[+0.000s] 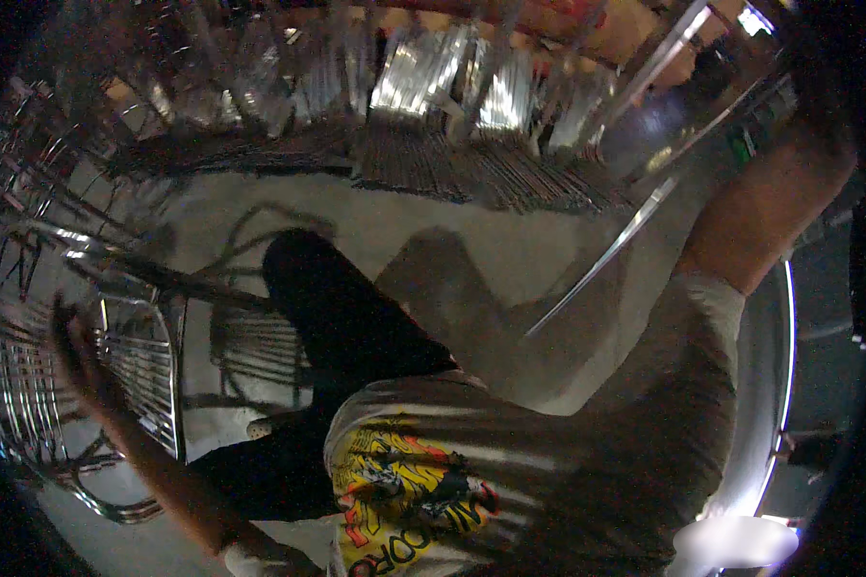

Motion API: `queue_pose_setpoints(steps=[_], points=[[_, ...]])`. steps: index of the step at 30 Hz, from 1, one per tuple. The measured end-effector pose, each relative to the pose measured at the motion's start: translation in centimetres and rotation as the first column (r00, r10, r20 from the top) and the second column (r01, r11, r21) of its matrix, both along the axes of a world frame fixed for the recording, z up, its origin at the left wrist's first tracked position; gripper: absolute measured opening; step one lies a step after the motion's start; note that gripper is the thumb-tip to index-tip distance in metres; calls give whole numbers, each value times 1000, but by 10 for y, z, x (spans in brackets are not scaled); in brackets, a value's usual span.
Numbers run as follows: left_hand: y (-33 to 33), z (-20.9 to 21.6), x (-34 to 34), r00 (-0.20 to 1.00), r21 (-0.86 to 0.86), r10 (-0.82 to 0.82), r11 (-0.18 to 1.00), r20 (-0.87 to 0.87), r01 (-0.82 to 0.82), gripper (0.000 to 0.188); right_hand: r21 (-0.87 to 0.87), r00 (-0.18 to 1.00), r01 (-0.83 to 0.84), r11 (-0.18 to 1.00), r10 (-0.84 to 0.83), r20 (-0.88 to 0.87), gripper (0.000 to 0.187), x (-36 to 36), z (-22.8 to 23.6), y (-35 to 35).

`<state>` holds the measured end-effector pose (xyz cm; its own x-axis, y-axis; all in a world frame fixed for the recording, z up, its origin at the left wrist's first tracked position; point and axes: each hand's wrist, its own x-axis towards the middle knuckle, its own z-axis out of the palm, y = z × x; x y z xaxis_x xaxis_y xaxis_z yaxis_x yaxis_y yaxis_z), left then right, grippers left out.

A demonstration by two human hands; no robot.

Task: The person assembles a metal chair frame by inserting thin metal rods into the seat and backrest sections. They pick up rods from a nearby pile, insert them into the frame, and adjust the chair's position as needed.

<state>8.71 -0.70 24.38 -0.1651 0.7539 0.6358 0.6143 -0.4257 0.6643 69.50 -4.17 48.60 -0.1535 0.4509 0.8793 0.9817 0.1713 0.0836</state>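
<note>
On the left, my left hand (75, 344) is raised beside a shiny metal rack of bent tubes and parallel bars (142, 370). It is dark and smeared, so I cannot tell whether it touches the rack or how its fingers are set. My right arm (765, 207) stretches up toward the upper right edge. The right hand at its end is lost in darkness, and whatever it may hold is hidden. A thin shiny metal rod (611, 245) slants across the floor area left of that arm; I cannot tell what supports it.
Bundles of metal rods or tubes (419, 77) stand along the far side, with dark ends lined up on the pale floor (356, 207). My bent legs (346, 298) in dark trousers are over the floor. A bright curved edge (791, 356) runs down the right.
</note>
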Motion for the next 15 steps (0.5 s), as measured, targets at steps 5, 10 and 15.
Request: queue_pose_setpoints(steps=[5,10,15], points=[[-14,-12,127,952,-268,-275,915,132,301,53,10,952,-263,965,257,165,38,-114,12,36],[-8,-20,183,769,-222,-337,826,543,518,58,80,839,-494,866,450,307,39,-227,23,77],[-5,-30,147,494,-168,-97,869,864,465,36,204,762,-605,770,485,429,39,-297,39,137]])
